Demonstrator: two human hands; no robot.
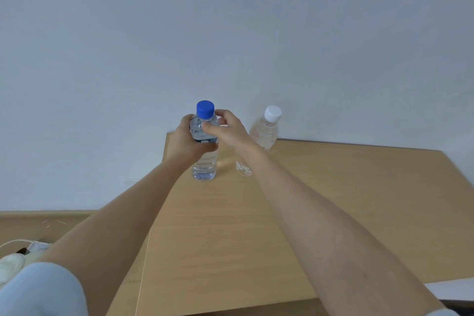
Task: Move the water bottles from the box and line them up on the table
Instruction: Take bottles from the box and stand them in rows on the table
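Observation:
A clear water bottle with a blue cap stands upright near the far left corner of the wooden table. My left hand wraps around its middle from the left. My right hand pinches its upper part just under the cap from the right. A second clear bottle with a white cap stands just to the right, partly hidden behind my right forearm. No box is in view.
A pale wall rises right behind the table. The table's left edge runs close beside the blue-capped bottle. Lower left, on the floor, lie a white cable and some pale objects.

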